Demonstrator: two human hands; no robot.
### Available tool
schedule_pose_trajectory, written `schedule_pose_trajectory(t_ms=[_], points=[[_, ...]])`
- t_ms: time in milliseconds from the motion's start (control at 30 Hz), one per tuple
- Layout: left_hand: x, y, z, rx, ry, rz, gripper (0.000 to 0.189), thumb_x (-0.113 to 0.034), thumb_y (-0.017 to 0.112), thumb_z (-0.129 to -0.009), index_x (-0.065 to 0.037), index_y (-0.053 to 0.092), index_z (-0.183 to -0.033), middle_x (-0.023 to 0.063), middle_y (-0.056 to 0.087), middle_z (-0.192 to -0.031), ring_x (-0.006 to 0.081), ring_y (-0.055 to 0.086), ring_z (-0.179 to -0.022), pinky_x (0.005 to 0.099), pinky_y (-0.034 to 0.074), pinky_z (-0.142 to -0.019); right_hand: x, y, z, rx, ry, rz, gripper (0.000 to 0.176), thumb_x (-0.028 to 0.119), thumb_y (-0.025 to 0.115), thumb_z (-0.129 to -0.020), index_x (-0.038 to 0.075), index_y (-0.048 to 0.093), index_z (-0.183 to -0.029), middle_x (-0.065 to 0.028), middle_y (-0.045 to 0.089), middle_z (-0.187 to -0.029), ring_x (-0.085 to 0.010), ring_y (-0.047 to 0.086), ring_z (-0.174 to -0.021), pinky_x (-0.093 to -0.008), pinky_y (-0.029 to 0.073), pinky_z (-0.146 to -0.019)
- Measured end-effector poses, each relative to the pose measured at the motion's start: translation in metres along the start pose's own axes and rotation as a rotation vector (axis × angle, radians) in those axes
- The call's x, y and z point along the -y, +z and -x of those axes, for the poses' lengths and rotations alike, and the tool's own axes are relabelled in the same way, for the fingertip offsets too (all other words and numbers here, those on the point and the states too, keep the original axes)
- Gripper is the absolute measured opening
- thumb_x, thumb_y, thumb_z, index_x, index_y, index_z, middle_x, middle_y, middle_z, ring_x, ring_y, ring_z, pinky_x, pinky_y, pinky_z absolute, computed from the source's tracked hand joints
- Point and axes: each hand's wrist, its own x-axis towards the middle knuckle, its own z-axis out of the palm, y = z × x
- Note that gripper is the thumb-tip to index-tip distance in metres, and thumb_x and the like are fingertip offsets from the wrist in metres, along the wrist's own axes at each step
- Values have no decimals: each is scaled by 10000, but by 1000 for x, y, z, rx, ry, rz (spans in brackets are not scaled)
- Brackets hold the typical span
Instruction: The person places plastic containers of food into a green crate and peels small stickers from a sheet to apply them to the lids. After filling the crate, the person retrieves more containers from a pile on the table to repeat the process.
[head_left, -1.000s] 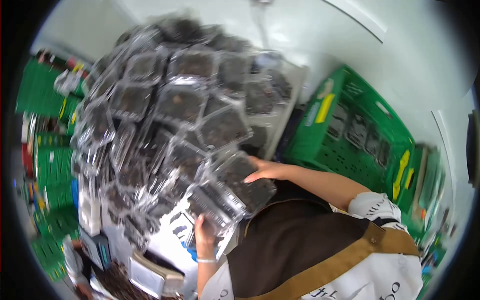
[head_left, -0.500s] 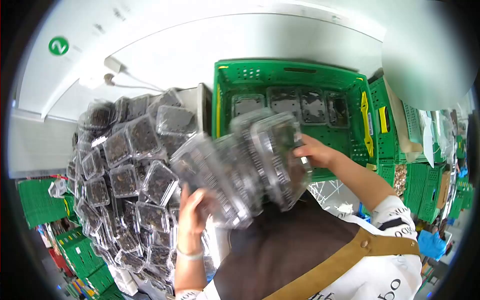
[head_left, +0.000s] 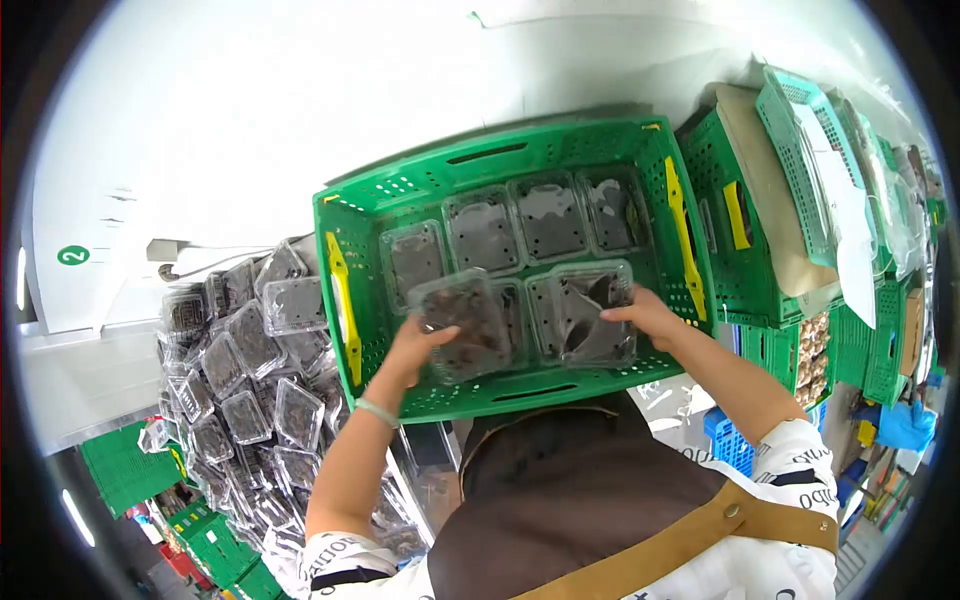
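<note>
My left hand (head_left: 412, 348) grips a clear plastic clamshell box (head_left: 463, 325) with dark brown contents, slightly blurred and tilted at the front left of the green crate (head_left: 480, 400). My right hand (head_left: 652, 318) is closed on the right side of another clamshell box (head_left: 598, 325) at the front right. Between the two held boxes, part of another box (head_left: 512, 315) shows. Behind them a row of several filled boxes (head_left: 483, 228) lies along the crate's far wall. What the dark contents are, I cannot make out.
A large heap of similar filled boxes (head_left: 240, 350) lies to the left of the crate. More green crates (head_left: 735, 230) stand at the right, with a light green basket (head_left: 800, 140) on top. A blue crate (head_left: 728, 440) sits lower right.
Both hands have moved with the clamshell boxes from in front of the body into the green crate. The stack between them is now spread out in the crate's front row. The view has shifted.
</note>
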Motion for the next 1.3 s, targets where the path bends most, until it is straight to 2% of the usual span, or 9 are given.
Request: schedule_pose_trajectory(t_ms=[233,367,533,600,667,733,800,1100,1300], points=[[12,-47,26,-246,-254,-243,599,-91,759,-794,5,424,-1281,135,598,-1182,259,582,-1090,401,486,-901,-32,-41,-2,-327,-211,543,781,263,663,-857,-61,239,-1426,-292,435,-1370,-401,461,-1260,-410,372,-1043],[37,-44,8,-277,-92,-78,713,-75,745,-797,28,325,-1364,181,548,-1281,290,559,-1141,394,443,-970,-36,-41,-30,-181,-63,261,806,265,672,-858,-46,219,-1448,-283,417,-1384,-407,447,-1258,-434,355,-1066],[27,-39,-3,-592,268,-776,681,-101,721,-810,-33,355,-1381,219,559,-1245,349,566,-1122,381,450,-961,-19,-19,8,-447,-659,874,709,265,714,-823,4,358,-1378,-243,497,-1281,-418,457,-1215,-451,377,-1035],[9,-32,17,-577,667,-889,611,-134,723,-812,-48,432,-1343,210,588,-1190,374,583,-1079,387,463,-941,-7,-14,48,-286,-795,900,632,285,723,-815,-2,444,-1304,-216,529,-1249,-401,481,-1194,-448,406,-1006],[-6,-13,56,-98,372,-526,494,-203,728,-810,-23,539,-1229,183,623,-1089,352,610,-1006,391,484,-899,12,0,93,158,-515,870,573,343,729,-797,-1,520,-1205,-171,578,-1192,-376,532,-1138,-453,458,-931],[-1,8,96,245,591,-775,418,-256,729,-809,-8,593,-1118,176,635,-1021,306,639,-922,385,517,-812,-16,17,98,144,-774,1124,405,351,673,-817,41,560,-1051,-114,610,-995,-313,606,-948,-421,505,-796],[5,30,125,151,981,-1156,303,-216,695,-820,-13,594,-1022,166,638,-934,306,645,-814,399,526,-707,-33,32,90,54,-917,1377,310,343,637,-834,67,562,-955,-93,596,-893,-282,616,-865,-398,511,-749],[34,-8,137,20,1017,-1436,102,-125,611,-815,-77,550,-880,112,602,-710,316,619,-648,428,489,-557,-43,68,118,-36,-1015,1295,219,302,588,-875,88,544,-859,-64,574,-776,-275,608,-798,-409,503,-675],[52,-13,131,73,908,-1274,187,-147,687,-793,-59,616,-942,123,659,-836,326,647,-749,418,507,-622,14,-12,176,-850,-1351,992,64,138,629,-785,104,607,-836,-65,590,-779,-282,606,-759,-400,512,-638]])
